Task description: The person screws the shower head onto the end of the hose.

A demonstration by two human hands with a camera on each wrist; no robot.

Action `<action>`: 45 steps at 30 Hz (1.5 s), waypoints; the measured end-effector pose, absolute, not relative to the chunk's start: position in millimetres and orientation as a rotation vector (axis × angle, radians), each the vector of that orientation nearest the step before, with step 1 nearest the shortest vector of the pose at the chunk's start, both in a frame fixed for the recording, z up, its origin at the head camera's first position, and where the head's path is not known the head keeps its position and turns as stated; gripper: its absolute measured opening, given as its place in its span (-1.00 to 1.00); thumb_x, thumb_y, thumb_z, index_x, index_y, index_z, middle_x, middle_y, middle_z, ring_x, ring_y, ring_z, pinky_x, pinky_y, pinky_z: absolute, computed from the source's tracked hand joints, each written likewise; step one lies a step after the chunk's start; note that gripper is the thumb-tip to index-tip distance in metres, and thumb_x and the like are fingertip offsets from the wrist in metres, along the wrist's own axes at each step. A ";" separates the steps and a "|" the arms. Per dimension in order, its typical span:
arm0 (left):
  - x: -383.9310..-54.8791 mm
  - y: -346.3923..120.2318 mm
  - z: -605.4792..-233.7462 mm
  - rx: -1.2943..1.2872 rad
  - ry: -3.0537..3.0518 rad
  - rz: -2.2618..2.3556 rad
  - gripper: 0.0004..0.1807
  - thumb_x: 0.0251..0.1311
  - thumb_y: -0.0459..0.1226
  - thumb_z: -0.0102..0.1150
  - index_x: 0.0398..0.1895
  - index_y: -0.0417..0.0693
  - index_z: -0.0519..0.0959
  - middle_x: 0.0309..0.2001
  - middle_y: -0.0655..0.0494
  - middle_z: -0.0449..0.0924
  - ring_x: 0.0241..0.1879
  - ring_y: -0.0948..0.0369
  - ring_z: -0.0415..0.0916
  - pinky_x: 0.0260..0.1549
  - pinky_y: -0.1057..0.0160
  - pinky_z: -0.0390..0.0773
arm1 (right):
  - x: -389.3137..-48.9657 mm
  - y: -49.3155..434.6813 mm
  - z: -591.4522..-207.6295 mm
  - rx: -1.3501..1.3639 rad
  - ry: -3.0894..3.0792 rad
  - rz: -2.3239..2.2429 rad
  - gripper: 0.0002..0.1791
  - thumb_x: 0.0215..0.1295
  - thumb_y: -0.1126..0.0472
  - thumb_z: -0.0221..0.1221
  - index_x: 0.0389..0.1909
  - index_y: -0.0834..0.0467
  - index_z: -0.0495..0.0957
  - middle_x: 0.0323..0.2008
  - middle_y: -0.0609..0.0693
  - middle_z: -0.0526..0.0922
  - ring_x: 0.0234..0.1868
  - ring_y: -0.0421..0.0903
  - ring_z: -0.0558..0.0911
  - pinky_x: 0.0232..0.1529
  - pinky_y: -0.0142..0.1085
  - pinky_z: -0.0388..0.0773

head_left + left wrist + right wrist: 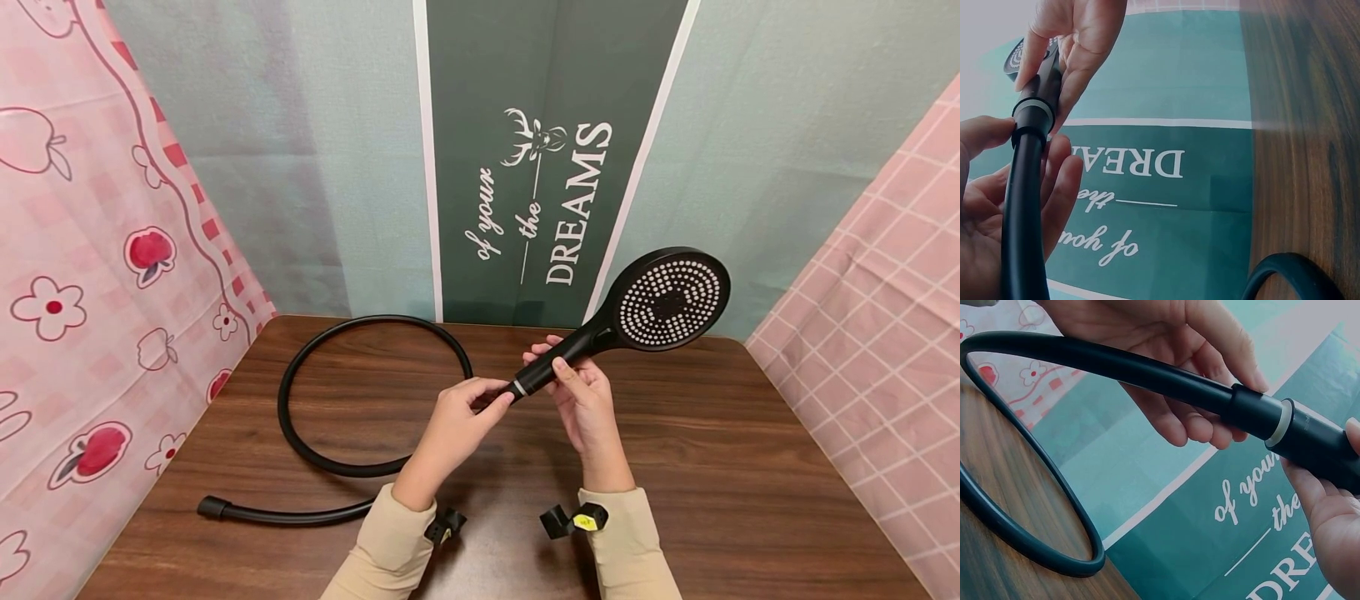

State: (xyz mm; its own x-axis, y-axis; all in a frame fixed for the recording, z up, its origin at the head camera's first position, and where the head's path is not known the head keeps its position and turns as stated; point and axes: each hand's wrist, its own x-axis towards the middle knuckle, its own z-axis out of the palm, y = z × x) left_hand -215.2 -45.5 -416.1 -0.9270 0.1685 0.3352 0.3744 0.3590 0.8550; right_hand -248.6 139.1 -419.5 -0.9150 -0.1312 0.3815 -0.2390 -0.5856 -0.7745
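Observation:
A black handheld shower head [670, 302] with a round face of pale nozzles is raised above the table, tilted up to the right. My right hand [587, 408] grips its handle [558, 364], thumb on the near side. At the handle's lower end, my left hand [459, 421] pinches the black collar [1254, 411] of a black hose [352, 470] between thumb and fingers. Collar and handle line up end to end, with a whitish ring [1280, 424] showing between them. In the left wrist view, the hose runs down past the left palm.
The hose loops over the brown wooden table [697, 467] on the left, and its other end fitting [213, 507] lies near the left edge. Behind hangs a green cloth [375, 167] with printed lettering; pink patterned cloths [82, 292] flank both sides. Each wrist wears a small black camera [557, 522].

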 end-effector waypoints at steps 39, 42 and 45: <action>-213.1 -45.7 -414.3 -0.499 -2.424 -1.586 -0.78 0.32 -0.20 0.25 -0.06 -0.08 0.71 -0.24 0.06 0.70 -0.27 0.23 0.61 -0.25 0.37 0.60 | -248.5 139.2 -420.6 0.647 -1.393 2.669 -0.72 0.51 0.41 -0.07 0.16 0.26 0.41 -0.06 -0.01 0.74 0.01 -0.12 0.74 0.11 -0.30 0.59; -213.0 -45.7 -414.0 -0.498 -2.422 -1.577 -0.78 0.30 -0.22 0.26 -0.06 -0.09 0.70 -0.25 0.06 0.69 -0.29 0.24 0.60 -0.27 0.38 0.59 | -248.2 139.0 -420.2 0.645 -1.393 2.669 -0.72 0.51 0.40 -0.06 0.17 0.27 0.41 -0.05 -0.01 0.74 0.01 -0.12 0.74 0.11 -0.30 0.60; -213.3 -45.9 -414.0 -0.499 -2.420 -1.570 -0.78 0.29 -0.23 0.27 -0.07 -0.09 0.70 -0.26 0.05 0.69 -0.29 0.24 0.61 -0.27 0.38 0.59 | -248.1 139.0 -420.0 0.641 -1.397 2.667 -0.71 0.51 0.40 -0.06 0.18 0.28 0.40 -0.05 -0.01 0.74 0.01 -0.12 0.74 0.11 -0.31 0.60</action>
